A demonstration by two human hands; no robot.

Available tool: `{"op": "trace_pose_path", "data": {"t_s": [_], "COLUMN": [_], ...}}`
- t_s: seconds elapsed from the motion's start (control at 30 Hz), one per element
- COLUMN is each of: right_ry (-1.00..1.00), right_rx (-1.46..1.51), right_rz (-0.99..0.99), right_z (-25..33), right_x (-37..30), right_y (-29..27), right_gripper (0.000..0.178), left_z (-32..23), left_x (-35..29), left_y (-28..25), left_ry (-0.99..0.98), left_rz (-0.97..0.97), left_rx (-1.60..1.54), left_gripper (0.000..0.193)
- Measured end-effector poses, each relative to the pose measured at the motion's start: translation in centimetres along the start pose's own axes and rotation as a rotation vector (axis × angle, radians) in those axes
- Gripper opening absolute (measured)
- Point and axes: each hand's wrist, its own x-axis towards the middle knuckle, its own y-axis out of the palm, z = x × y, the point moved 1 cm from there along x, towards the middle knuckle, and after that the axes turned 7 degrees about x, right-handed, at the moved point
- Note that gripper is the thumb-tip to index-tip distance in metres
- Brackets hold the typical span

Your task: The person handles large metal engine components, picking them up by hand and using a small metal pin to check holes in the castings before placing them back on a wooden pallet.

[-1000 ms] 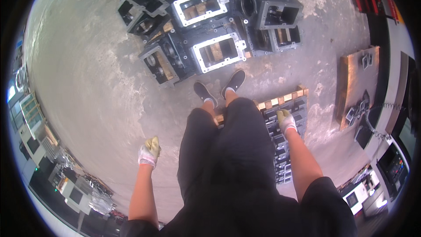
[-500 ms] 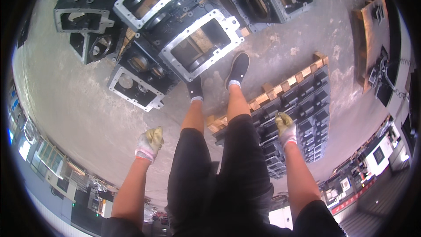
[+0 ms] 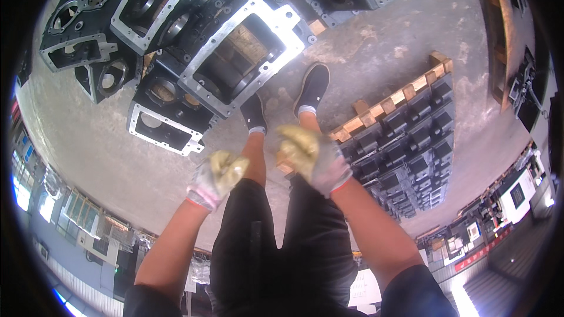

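Observation:
My left hand, in a white glove with a yellowish palm, is in front of my left thigh with its fingers curled in. Whatever it may hold is hidden. My right hand, gloved alike, is raised in front of my right shin; motion blurs its fingers, so their grip is unclear. Both hands are apart from the castings. Nearest ahead is a large black metal housing with a bright machined rectangular flange, just beyond my shoes. Left of it lies a smaller housing with a pale flange.
More black housings crowd the far left and far middle. A wooden pallet bearing rows of dark castings stands to my right. Another upright wooden pallet is at the far right. Concrete floor lies between them.
My right hand has swung left and up from over the castings pallet to in front of my leg. The left hand has moved right, nearer to it. The housings now appear closer.

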Motion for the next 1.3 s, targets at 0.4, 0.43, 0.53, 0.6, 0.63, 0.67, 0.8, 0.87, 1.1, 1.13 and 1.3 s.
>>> {"op": "trace_pose_path", "data": {"t_s": [0.4,0.43,0.53,0.6,0.63,0.67,0.8,0.87,1.1,1.13,1.3], "right_ry": [-0.104,-0.271,-0.334,-0.265,-0.247,-0.229,-0.248,0.263,0.178,0.154,0.112], "right_rx": [-0.127,-0.259,-0.531,-0.572,-0.542,-0.512,-0.285,0.091,0.301,0.292,0.200], "right_rz": [0.215,0.179,0.172,0.208,0.221,0.235,0.084,0.111,-0.013,-0.016,-0.033], "right_z": [2.8,3.5,5.5,5.7,5.7,5.7,2.7,6.8,8.4,8.5,8.6], "right_x": [1.7,2.4,3.3,3.6,4.0,4.4,6.4,8.6,12.2,12.4,12.9], "right_y": [-0.1,-0.1,0.1,0.4,0.6,0.7,1.0,0.9,-0.4,-0.4,-0.5], "right_gripper": [0.020,0.021,0.021,0.020,0.020,0.019,0.022,0.019,0.027,0.028,0.027], "left_z": [-7.7,-7.8,-7.9,-7.7,-7.5,-7.4,-7.4,-4.4,4.9,5.7,5.0], "left_x": [3.9,3.7,3.6,3.8,4.0,4.2,5.3,5.7,6.4,6.3,6.4], "left_y": [-1.8,-1.7,-1.6,-2.0,-2.3,-2.7,-4.8,-3.9,-1.9,-2.1,-5.1], "left_ry": [0.554,0.760,0.793,0.772,0.737,0.702,0.179,0.167,-0.016,-0.056,-0.184], "left_rz": [-0.036,-0.193,-0.386,-0.373,-0.311,-0.250,-0.091,-0.244,-0.310,-0.309,-0.284], "left_rx": [0.092,0.284,0.391,0.381,0.356,0.330,-0.276,-0.229,-0.147,-0.068,-0.044], "left_gripper": [0.011,0.012,0.025,0.020,0.014,0.009,0.040,0.037,0.036,0.037,0.048]}}
